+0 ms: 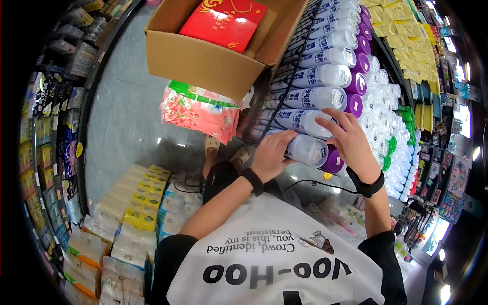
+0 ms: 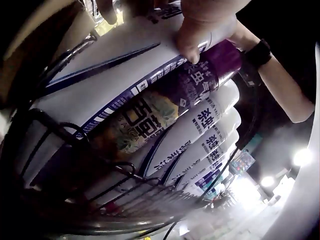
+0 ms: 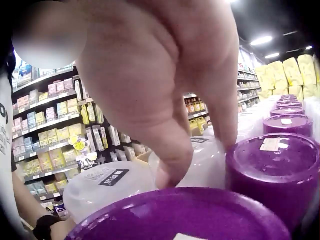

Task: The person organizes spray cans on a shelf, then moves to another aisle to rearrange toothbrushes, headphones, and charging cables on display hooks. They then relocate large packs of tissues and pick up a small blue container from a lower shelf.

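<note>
In the head view my left hand point(image 1: 274, 155) grips the nearest white aerosol can point(image 1: 305, 149), which has blue lettering and a translucent cap, at the end of a row. My right hand point(image 1: 348, 137) has its thumb and fingers around the translucent cap of the neighbouring aerosol can point(image 1: 303, 122). The right wrist view shows that cap point(image 3: 200, 157) between the fingers, beside the first can's cap point(image 3: 107, 187). Purple caps point(image 3: 272, 160) stand right next to them. From the left wrist, a dark purple can point(image 2: 150, 117) lies under the white one, behind wire bars point(image 2: 115, 170).
More white cans point(image 1: 330, 56) continue the row along the rack. An open cardboard box point(image 1: 203, 63) with a red bag point(image 1: 226, 23) stands ahead, beside pink packs point(image 1: 198, 114). Tissue packs point(image 1: 145, 203) are stacked at left on the grey floor point(image 1: 122, 101).
</note>
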A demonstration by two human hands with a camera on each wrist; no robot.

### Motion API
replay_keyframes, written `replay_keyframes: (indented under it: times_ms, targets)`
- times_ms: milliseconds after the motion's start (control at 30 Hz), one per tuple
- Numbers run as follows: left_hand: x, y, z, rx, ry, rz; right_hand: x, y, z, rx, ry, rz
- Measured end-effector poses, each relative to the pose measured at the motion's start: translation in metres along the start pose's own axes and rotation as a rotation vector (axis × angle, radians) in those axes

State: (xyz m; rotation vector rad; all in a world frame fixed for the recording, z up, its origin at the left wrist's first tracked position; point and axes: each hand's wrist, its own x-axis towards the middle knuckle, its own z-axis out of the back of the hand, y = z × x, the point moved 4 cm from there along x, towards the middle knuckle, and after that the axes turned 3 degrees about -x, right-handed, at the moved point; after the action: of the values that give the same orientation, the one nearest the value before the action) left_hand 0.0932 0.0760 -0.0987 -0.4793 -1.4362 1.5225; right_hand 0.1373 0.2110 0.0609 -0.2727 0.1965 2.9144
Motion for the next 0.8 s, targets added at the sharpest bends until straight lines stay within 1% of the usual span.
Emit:
replay_keyframes:
  times_ms: [233,367,433,500,567,667,800]
  targets:
    - [-0.001,0.001,-0.001,-0.016,-0.005,0.014,0.0,0.002,-0.001,-0.003,-0.015,-0.005]
    - [-0.001,0.001,0.0,-0.013,0.018,0.003,-0.001,0.005,0.003,-0.016,0.027,-0.042]
    - [0.0,0.002,0.001,-0.034,0.049,0.008,-0.002,0.005,0.011,-0.012,0.07,-0.064]
    - [0.0,0.003,0.003,-0.071,0.091,0.026,0.001,0.0,0.031,-0.078,0.037,-0.092]
    - [0.003,0.004,0.006,-0.118,0.091,0.02,0.006,-0.01,0.047,-0.133,-0.015,-0.124]
    - [0.011,0.004,0.005,-0.131,0.125,-0.002,0.022,-0.025,0.044,-0.256,-0.013,-0.037]
    - [0.021,0.009,-0.007,-0.097,0.226,-0.032,0.031,-0.038,0.016,-0.23,0.075,-0.022]
